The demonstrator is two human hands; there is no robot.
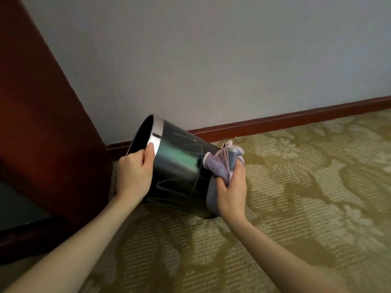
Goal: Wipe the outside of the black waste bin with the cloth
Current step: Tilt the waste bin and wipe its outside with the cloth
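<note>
Two hands: left hand gripping tilted glossy black waste bin, right hand clutching cloth.

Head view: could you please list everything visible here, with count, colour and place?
waste bin: one, black with a silver rim, tipped on its side at centre
cloth: one, pale lilac, pressed against the bin's base end
carpet: one, patterned olive-gold, covering the floor
wall: one, grey-white, behind
skirting board: one, red-brown, along the wall's foot
wooden panel: one, red-brown, left
left hand: gripping the bin's rim
right hand: clutching the cloth
</note>
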